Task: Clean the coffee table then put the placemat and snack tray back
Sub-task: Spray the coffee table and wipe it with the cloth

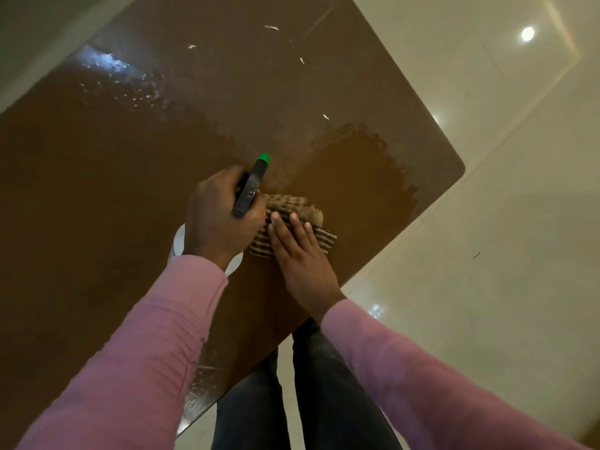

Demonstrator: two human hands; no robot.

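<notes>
Pressing with straight fingers, the right hand [298, 254] flattens a brown-and-cream striped cloth [293, 204] on the glossy brown tabletop [130, 164] at frame centre, the cloth's long axis slanting to lower right. The left hand [220, 219] grips a spray bottle [251, 190] with its green nozzle pointing upper right; the marks on its black head are unreadable. Wet smears sheen the tabletop, and white flecks [272, 27] lie near the top of the frame.
</notes>
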